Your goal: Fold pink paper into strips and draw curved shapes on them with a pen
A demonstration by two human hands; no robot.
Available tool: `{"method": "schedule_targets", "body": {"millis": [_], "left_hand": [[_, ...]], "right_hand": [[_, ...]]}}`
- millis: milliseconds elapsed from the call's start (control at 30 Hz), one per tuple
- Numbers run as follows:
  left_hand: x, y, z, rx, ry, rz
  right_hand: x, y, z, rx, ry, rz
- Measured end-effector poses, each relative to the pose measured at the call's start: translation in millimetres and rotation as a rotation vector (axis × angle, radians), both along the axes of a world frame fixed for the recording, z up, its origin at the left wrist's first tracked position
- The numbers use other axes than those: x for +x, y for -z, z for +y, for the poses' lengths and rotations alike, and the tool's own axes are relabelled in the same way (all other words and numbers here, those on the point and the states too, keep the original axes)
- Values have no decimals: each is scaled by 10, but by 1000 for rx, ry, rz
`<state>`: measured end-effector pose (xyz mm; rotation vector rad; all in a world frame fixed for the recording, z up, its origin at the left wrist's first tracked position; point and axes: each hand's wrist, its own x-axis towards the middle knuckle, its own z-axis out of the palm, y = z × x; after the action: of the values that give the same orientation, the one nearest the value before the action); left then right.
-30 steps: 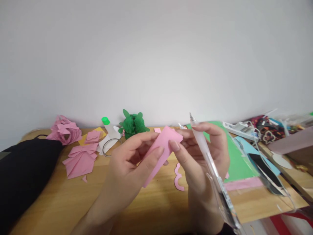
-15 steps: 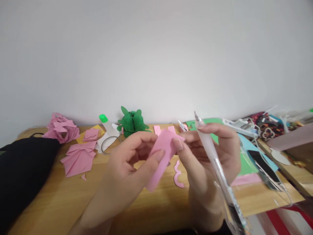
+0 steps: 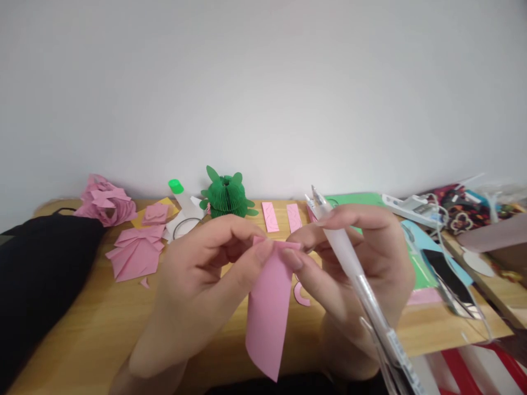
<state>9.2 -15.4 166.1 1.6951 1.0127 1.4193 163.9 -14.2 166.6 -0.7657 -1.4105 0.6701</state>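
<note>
A strip of pink paper (image 3: 269, 312) hangs between my hands, curving down toward me. My left hand (image 3: 214, 274) pinches its top edge between thumb and fingers. On the other top corner, the thumb and forefinger of my right hand (image 3: 349, 274) are closed too. A pen with a clear barrel and white grip (image 3: 346, 252) is tucked among the right fingers, its tip pointing up and away. Behind the strip, a curved pink cut-out (image 3: 302, 296) lies partly hidden on the table.
Along the wall stand a green pleated paper turtle (image 3: 226, 195), a green-capped glue stick (image 3: 181, 195) and folded pink paper pieces (image 3: 135, 252). Two small pink cards (image 3: 270, 217) lie farther back. Coloured sheets and a phone-like black object (image 3: 447, 277) lie right; black cloth (image 3: 45, 285) covers the left.
The pink strip has turned from slanting to hanging downward, and both hands now pinch its upper edge. My left hand has shifted its grip up to that edge. The pen stays in my right hand.
</note>
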Motion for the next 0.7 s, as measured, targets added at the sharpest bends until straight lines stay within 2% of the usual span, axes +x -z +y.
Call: {"method": "schedule_targets", "body": {"millis": [233, 500, 700], "left_hand": [[13, 3, 36, -1, -5, -11], [19, -23, 2, -101, 33, -75], [85, -54, -41, -160, -61, -127]], "right_hand": [[-10, 8, -3, -22, -33, 41], [24, 21, -1, -48, -24, -18], [66, 59, -6, -56, -6, -47]]}}
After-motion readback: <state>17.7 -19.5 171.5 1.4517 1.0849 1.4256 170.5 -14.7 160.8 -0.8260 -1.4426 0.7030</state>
